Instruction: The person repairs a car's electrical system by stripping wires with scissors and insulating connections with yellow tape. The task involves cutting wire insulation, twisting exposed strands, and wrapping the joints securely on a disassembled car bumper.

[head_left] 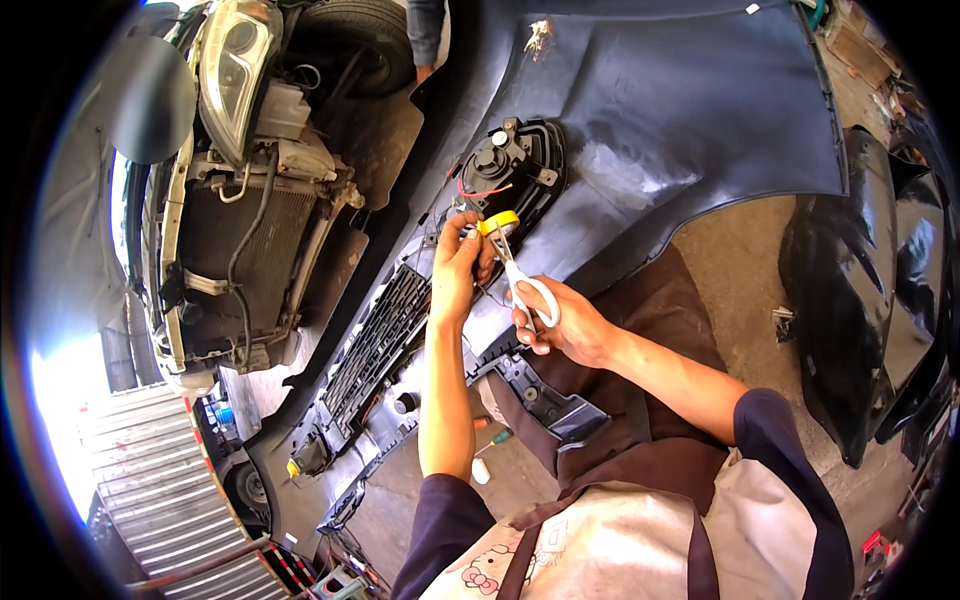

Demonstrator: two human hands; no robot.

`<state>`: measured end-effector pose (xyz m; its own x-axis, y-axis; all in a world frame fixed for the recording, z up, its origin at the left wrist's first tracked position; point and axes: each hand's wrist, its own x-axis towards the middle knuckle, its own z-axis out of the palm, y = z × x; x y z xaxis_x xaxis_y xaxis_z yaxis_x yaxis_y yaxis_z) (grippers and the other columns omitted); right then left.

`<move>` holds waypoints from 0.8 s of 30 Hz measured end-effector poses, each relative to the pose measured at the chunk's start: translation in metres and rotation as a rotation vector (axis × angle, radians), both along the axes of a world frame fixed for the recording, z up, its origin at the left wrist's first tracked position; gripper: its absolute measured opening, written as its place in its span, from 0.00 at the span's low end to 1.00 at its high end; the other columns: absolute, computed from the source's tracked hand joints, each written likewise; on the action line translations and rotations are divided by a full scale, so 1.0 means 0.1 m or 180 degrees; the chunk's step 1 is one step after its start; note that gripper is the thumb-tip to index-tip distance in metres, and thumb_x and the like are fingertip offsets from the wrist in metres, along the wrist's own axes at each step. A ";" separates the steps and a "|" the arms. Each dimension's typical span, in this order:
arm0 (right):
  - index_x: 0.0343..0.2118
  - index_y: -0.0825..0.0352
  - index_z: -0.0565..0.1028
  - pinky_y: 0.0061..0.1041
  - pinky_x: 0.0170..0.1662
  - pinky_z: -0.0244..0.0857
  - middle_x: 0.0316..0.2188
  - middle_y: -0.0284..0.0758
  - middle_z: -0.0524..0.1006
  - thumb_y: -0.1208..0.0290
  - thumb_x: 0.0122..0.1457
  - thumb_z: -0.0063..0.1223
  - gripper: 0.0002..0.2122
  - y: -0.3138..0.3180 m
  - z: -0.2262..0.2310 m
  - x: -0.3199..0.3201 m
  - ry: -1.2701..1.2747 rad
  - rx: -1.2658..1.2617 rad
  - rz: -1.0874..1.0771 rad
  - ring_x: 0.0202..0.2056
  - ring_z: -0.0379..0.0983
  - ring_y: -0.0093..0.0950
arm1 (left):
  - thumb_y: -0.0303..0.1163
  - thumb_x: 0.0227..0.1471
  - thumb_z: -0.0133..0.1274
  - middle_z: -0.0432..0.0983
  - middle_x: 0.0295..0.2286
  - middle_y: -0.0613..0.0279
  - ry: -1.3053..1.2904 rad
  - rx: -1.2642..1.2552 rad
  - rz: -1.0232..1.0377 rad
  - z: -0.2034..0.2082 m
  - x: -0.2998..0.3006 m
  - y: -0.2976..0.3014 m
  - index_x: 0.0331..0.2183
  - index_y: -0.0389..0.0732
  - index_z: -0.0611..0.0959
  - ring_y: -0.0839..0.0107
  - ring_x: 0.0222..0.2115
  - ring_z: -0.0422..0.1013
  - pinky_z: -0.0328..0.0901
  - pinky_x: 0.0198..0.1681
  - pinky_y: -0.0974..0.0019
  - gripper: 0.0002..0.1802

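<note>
Stripped car (245,250) in bg, upper L; dk bumper (640,120) spans middle. L hand (460,262) pinches yellow tape (498,221); R hand (568,325) grips wht scissors (520,283), blades (504,246) by tape.

No words or numbers can be read. Nearer the body than the right grip (582,325), the cream apron (622,520) bears a printed cartoon face (488,562) with a pink bow (480,582); its other print is unclear.

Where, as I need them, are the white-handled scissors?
Just right of centre in the head view, the scissors are in the right hand, blades beside the yellow tape roll at the left hand.
</note>
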<state>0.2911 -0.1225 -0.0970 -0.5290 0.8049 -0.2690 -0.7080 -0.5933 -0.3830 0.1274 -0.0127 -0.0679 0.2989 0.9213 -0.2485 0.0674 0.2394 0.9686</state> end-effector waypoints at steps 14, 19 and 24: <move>0.40 0.60 0.72 0.20 0.24 0.56 0.26 0.27 0.71 0.47 0.68 0.44 0.19 0.27 -0.18 -0.06 0.1402 -0.0156 0.0220 0.27 0.67 0.22 | 0.30 0.67 0.40 0.62 0.17 0.69 0.0088 -0.0029 -0.0040 0.00 -0.07 0.02 0.67 0.38 0.56 0.79 0.17 0.57 0.54 0.21 0.75 0.30; 0.40 0.60 0.72 0.19 0.23 0.55 0.26 0.27 0.70 0.47 0.69 0.43 0.18 0.27 -0.19 -0.06 0.1399 -0.0162 0.0265 0.27 0.67 0.22 | 0.30 0.67 0.40 0.61 0.15 0.70 0.0391 0.0151 -0.0097 0.08 -0.07 0.04 0.67 0.38 0.56 0.80 0.16 0.56 0.54 0.21 0.75 0.30; 0.40 0.60 0.71 0.19 0.23 0.55 0.26 0.26 0.70 0.47 0.69 0.43 0.18 0.28 -0.18 -0.09 0.1426 -0.0080 0.0196 0.26 0.66 0.22 | 0.30 0.68 0.39 0.59 0.15 0.71 0.0492 0.0182 -0.0114 0.05 -0.06 0.02 0.67 0.38 0.55 0.80 0.15 0.56 0.53 0.20 0.75 0.30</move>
<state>0.2819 -0.0940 -0.1150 -0.6444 0.7644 -0.0217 -0.7637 -0.6448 -0.0318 0.1217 -0.0103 -0.0633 0.2941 0.9247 -0.2415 0.2242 0.1789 0.9580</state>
